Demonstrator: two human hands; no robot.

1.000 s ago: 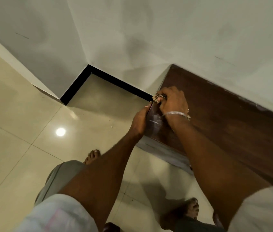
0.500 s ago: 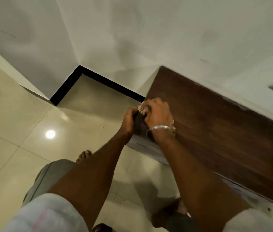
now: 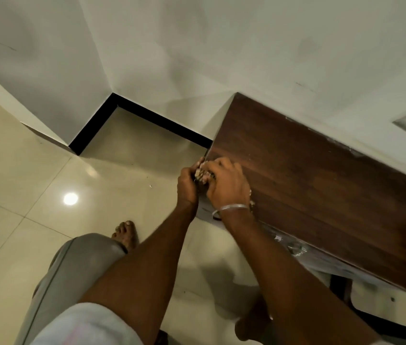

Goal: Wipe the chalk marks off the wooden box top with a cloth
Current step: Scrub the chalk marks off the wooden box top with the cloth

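A dark wooden box top (image 3: 321,195) stands against the white wall on the right. At its near left corner my two hands meet around a small patterned cloth (image 3: 203,174), which shows only as a bunched scrap between the fingers. My left hand (image 3: 188,185) grips the cloth from the left, just off the box's edge. From the right my right hand (image 3: 226,184), with a silver bangle at the wrist, curls over it above the corner. No chalk marks are clearly visible on the wood.
Glossy cream floor tiles (image 3: 47,195) spread to the left, with a light reflection (image 3: 70,198). A black skirting (image 3: 147,115) lines the wall corner. My bare left foot (image 3: 126,235) and grey-trousered knee are below. Whitish chipped spots (image 3: 346,148) dot the box's far edge.
My hands have drawn back toward the box's near left corner, bunching the cloth between them. The view has shifted left and back, showing more of the box top.
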